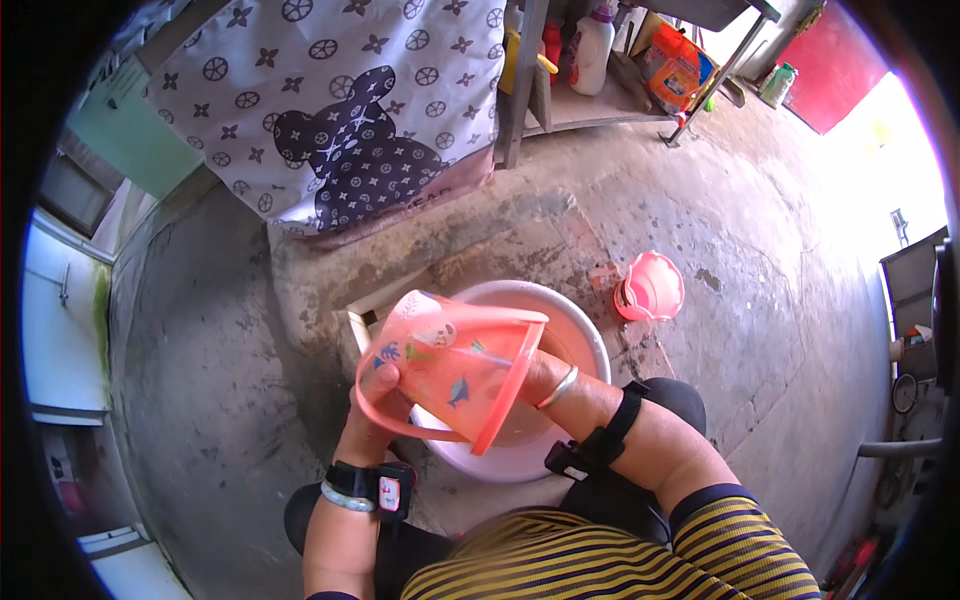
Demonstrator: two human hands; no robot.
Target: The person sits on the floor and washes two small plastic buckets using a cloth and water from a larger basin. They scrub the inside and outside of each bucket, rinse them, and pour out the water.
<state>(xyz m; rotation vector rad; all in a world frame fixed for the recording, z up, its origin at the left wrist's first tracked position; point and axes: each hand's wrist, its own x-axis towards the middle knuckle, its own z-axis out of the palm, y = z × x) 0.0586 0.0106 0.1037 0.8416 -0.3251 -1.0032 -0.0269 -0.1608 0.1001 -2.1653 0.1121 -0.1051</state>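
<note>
A coral-pink plastic bucket (480,375) with printed sea animals is tipped on its side, its mouth facing right. My left hand (378,398) grips it near the base, thumb on the outer wall, and the bucket's handle (410,430) hangs below. My right hand (542,374) reaches into the mouth; its fingers are hidden inside, so what they hold does not show. Beneath the bucket stands a wide pale basin (598,335) with cloudy liquid in it. Part of the basin is covered by the bucket and my right forearm.
A small pink scalloped tub (655,285) stands on the concrete floor right of the basin. Ahead, a patterned cloth (250,130) hangs beside a shelf (575,112) holding a white bottle (592,50) and an orange packet (675,70). A small greenish bottle (778,85) stands farther right.
</note>
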